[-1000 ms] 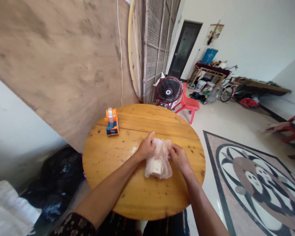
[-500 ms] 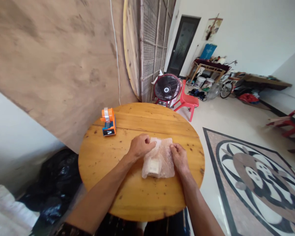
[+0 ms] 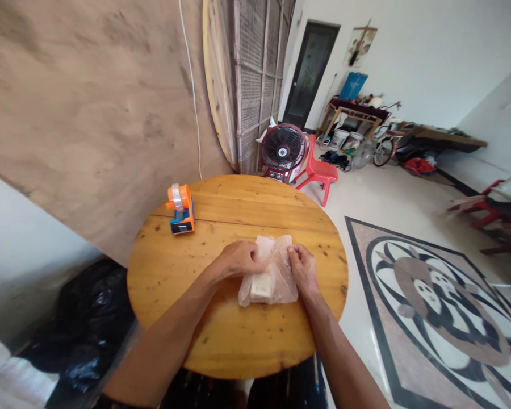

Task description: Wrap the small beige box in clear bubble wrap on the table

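A sheet of clear bubble wrap (image 3: pixel 284 284) lies on the round wooden table (image 3: pixel 238 352). Under or inside its near left part shows a small pale box (image 3: pixel 262 288) with blurred print on it. My left hand (image 3: pixel 239 258) is closed at the wrap's left side, fingers curled, its thumb lying across the plastic above the box. Between thumb and fingers, my right hand (image 3: pixel 303 268) pinches the wrap's far right edge. Away to the left on the tabletop stands an orange and blue tape dispenser (image 3: pixel 181 210) with a roll of clear tape.
Beyond the table's far edge are a dark red fan (image 3: pixel 283 147) and a red plastic chair (image 3: pixel 319 170). Black plastic bags (image 3: pixel 91 318) lie on the floor at left. A plywood board (image 3: pixel 89 102) leans close along the left side.
My left hand has come down toward me along the wrap, its thumb now nearer the box. My right hand keeps its pinch on the right edge. The whole view has shifted slightly.
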`<state>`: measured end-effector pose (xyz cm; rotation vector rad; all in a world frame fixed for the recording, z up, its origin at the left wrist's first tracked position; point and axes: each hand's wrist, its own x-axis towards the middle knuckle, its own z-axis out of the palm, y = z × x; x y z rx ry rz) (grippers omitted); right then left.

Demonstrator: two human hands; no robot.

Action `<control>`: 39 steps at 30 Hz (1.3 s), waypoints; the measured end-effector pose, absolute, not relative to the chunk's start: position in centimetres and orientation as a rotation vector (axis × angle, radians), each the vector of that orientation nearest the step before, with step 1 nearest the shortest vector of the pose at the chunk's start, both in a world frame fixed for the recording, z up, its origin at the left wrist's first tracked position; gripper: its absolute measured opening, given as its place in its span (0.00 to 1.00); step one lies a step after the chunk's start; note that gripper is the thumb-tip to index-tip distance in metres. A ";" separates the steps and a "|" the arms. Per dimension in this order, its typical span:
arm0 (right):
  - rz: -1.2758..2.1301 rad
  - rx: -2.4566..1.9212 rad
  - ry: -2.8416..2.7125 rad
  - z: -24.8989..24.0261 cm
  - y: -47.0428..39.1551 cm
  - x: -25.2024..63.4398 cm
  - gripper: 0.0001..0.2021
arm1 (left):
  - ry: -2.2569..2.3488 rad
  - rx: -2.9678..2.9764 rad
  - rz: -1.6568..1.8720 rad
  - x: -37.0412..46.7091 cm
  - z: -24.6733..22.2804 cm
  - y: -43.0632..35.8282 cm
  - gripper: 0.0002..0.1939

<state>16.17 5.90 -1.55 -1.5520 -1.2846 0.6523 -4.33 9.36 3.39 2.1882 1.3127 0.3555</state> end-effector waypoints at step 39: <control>0.331 -1.771 -1.310 -1.7 6.4 17.0 0.17 | 1.747 2.041 0.768 -6.4 0.1 12.9 0.11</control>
